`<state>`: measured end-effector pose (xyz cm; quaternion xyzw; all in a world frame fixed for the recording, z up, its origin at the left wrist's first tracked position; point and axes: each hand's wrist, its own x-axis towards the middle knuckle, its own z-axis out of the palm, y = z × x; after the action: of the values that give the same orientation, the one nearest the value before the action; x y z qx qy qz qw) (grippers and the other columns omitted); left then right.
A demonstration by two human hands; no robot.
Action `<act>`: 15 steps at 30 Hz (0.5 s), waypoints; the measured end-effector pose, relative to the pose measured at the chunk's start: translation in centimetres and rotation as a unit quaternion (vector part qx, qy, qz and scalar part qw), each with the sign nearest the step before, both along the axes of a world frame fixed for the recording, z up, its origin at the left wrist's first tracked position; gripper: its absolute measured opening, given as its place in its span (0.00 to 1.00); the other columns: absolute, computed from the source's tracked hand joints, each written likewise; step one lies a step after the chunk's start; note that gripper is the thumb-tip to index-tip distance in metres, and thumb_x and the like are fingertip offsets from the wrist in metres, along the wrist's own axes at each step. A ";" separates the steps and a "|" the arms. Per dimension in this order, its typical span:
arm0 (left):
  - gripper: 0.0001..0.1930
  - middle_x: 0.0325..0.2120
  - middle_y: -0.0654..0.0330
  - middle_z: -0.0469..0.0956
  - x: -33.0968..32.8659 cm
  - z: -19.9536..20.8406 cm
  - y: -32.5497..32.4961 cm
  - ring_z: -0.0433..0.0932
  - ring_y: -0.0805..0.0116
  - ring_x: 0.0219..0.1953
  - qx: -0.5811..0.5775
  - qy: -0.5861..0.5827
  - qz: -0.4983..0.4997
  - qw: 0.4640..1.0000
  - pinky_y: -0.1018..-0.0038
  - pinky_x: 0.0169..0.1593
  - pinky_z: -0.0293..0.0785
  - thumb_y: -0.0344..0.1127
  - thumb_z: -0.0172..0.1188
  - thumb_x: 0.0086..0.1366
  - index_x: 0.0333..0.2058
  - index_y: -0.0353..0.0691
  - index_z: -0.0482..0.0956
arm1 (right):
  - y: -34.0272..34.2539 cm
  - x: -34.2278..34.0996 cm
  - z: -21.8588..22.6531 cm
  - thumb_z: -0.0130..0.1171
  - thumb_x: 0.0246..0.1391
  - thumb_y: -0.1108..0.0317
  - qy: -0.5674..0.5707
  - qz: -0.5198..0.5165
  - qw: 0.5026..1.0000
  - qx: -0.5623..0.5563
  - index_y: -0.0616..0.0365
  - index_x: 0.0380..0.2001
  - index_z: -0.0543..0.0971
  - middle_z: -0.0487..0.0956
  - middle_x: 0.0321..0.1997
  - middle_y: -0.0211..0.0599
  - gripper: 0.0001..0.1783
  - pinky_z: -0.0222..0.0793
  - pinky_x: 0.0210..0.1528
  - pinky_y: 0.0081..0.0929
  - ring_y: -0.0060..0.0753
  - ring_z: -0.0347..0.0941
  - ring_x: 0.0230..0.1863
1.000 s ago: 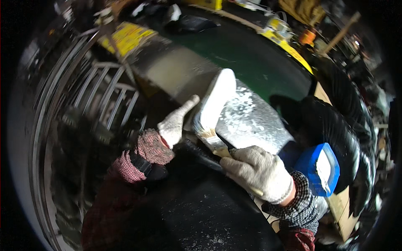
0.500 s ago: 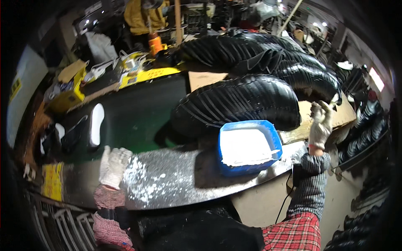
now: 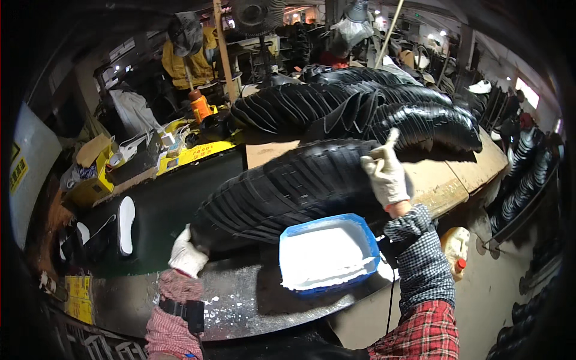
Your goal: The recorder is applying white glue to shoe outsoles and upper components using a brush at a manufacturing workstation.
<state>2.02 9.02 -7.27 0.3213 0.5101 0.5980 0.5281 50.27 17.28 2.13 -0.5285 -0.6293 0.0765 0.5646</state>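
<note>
A long curved row of thin black shoe pieces, packed side by side, lies across the bench between my hands. My gloved left hand is closed at the row's left end, its fingers partly hidden. My gloved right hand presses the right end, index finger stretched up and the others bent. Together they clasp the row from both ends. Just in front of it is a blue tub of thick white paste. To the left, a white sole lies beside a black shoe piece on the dark belt.
Further black rows lie behind on a wooden board. White splashes mark the metal bench edge. A yellow box stands at the back left. On the floor at right is a pale jug with a red cap.
My right hand has moved left to the row's right end. My left hand has come to its left end. The row has shifted left along the bench. The view has also shifted.
</note>
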 end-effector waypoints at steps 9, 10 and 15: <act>0.19 0.46 0.54 0.78 -0.9 3.3 -7.4 0.77 0.61 0.50 -0.002 -0.317 0.000 0.948 0.60 0.57 0.72 0.44 0.49 0.71 0.50 0.35 0.73 | -8.0 1.1 5.4 0.57 0.58 0.58 -0.266 -0.090 0.958 0.063 0.50 0.44 0.74 0.77 0.29 0.44 0.14 0.71 0.35 0.38 0.50 0.76 0.33; 0.18 0.47 0.53 0.78 0.2 4.4 -8.1 0.76 0.61 0.50 -0.030 -0.335 0.000 0.942 0.61 0.57 0.73 0.43 0.49 0.71 0.50 0.35 0.73 | -9.7 1.8 5.7 0.57 0.57 0.61 -0.251 -0.076 0.961 0.087 0.51 0.44 0.74 0.77 0.29 0.44 0.13 0.71 0.36 0.36 0.49 0.75 0.34; 0.09 0.33 0.64 0.71 -1.9 6.8 -15.0 0.70 0.75 0.37 0.125 0.349 0.108 0.922 0.80 0.45 0.69 0.28 0.48 0.68 0.45 0.33 0.71 | -17.5 -0.6 7.1 0.62 0.55 0.72 0.065 0.206 0.976 0.018 0.62 0.43 0.78 0.80 0.42 0.39 0.12 0.72 0.43 0.21 0.23 0.76 0.41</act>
<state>0.12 -6.03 -0.46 0.5161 0.6150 0.5604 0.2036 49.72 -0.24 9.26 -0.3712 -0.6882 0.2141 0.5855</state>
